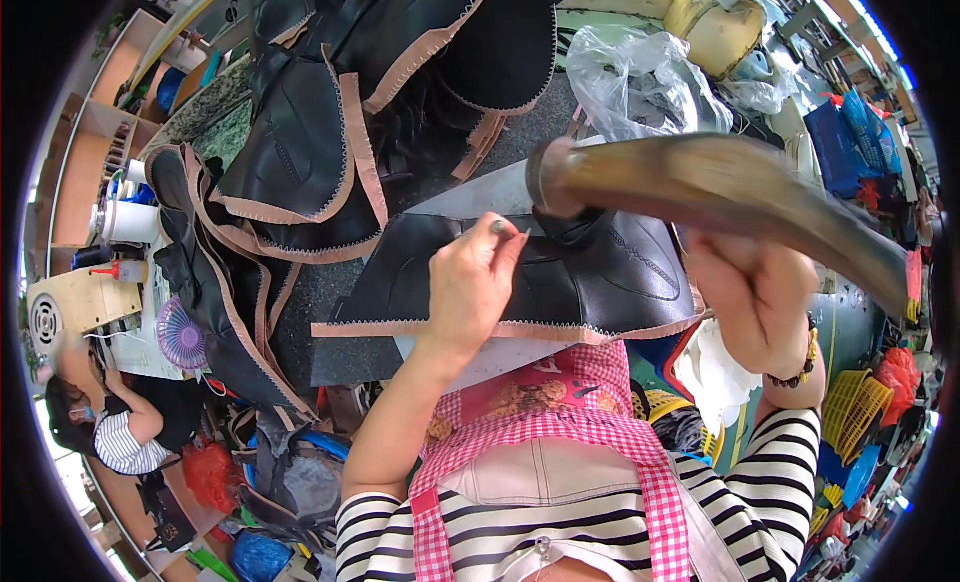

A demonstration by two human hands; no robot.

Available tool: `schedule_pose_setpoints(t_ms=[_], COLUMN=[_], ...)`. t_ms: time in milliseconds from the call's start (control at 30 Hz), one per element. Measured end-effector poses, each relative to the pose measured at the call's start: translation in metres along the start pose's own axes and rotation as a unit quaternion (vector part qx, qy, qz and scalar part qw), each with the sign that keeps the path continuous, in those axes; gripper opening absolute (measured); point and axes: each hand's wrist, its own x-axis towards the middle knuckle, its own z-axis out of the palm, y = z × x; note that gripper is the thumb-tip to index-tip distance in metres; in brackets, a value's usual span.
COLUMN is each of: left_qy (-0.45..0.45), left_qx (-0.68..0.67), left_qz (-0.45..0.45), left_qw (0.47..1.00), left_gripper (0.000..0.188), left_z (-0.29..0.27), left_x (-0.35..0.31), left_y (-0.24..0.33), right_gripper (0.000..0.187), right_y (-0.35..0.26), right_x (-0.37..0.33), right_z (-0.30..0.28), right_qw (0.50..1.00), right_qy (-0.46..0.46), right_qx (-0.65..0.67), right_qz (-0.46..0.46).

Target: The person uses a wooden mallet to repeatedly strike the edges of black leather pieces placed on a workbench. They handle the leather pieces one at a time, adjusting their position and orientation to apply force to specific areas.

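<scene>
Left hand pinches over black leather — on what, unclear — while right hand grips a brown tool.

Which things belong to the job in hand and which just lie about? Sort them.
Likely in the job: black stitched piece beneath the left hand; blurred brown tool at the right hand; similar stacked pieces.

Apparently lying about: purple fan; clear plastic bag; yellow basket, far right.

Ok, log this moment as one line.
left hand: fingertips pinched over black leather piece, anything held unclear | right hand: holding blurred brown hammer | nearby: clear plastic bag, purple fan
</scene>
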Motion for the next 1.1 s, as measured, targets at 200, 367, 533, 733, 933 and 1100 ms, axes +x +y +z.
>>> schedule_pose_setpoints(t_ms=[200, 367, 533, 733, 933, 1100], left_qy=[-0.002, -0.019, -0.035, -0.035, -0.070, -0.068], left_qx=[-0.066, -0.155, -0.092, 0.149, -0.189, -0.137], left_qz=[-0.052, -0.138, -0.098, 0.116, -0.139, -0.099], left_qw=[0.996, 0.978, 0.990, 0.981, 0.970, 0.983], left_gripper=[0.008, 0.011, 0.011, 0.009, 0.013, 0.013], left_z=[0.000, 0.000, -0.001, -0.002, 0.000, 0.010], left_x=[0.006, 0.006, 0.002, 0.009, 0.013, 0.010], left_y=[0.004, 0.003, 0.002, 0.012, 0.004, 0.013], right_gripper=[0.020, 0.022, 0.018, 0.021, 0.026, 0.027], right_y=[0.035, 0.049, 0.019, 0.031, 0.052, 0.061], right_x=[-0.005, -0.027, -0.001, -0.002, -0.035, -0.038], right_z=[0.009, 0.022, -0.001, 0.008, 0.008, 0.016], right_qw=[0.972, 0.960, 0.987, 0.978, 0.969, 0.963], right_qy=[-0.171, -0.207, -0.080, -0.148, -0.150, -0.161], right_qx=[-0.132, -0.099, -0.044, -0.130, -0.119, -0.121], right_qz=[0.091, 0.159, 0.134, 0.067, 0.158, 0.178])
